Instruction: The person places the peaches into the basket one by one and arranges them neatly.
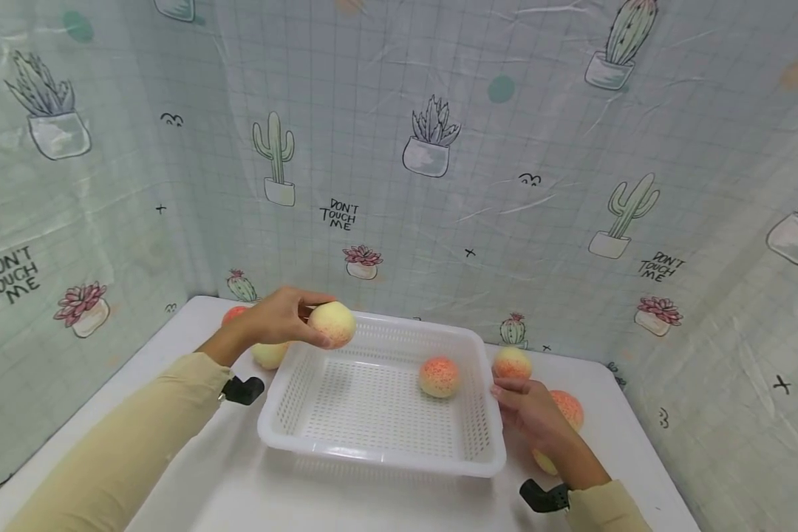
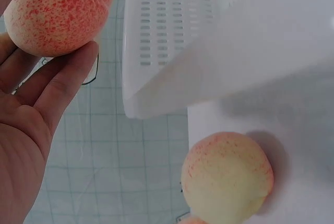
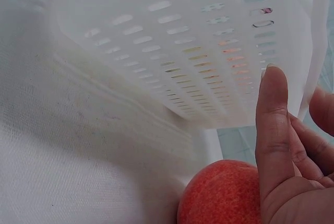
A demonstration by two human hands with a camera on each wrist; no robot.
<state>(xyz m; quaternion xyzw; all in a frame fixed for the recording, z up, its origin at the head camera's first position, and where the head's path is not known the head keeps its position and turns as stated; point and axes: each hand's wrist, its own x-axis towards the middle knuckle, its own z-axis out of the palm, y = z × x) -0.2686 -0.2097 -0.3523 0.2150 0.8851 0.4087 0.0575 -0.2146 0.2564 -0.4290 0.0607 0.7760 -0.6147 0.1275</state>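
Observation:
My left hand grips a pale yellow peach with red speckles, held over the left back rim of a white perforated plastic basket. In the left wrist view, the speckled side of this peach rests between thumb and fingers. Another peach lies inside the basket, towards its right side. Beside the basket's right rim is my right hand, its fingertips touching the edge. Up close in the right wrist view, the thumb is straight along the basket's outer wall; the other fingers are partly hidden.
Right of the basket are a yellowish peach, a red one and one mostly hidden by my hand. Left of it lie a pale peach and a red one. A patterned cloth surrounds the white table.

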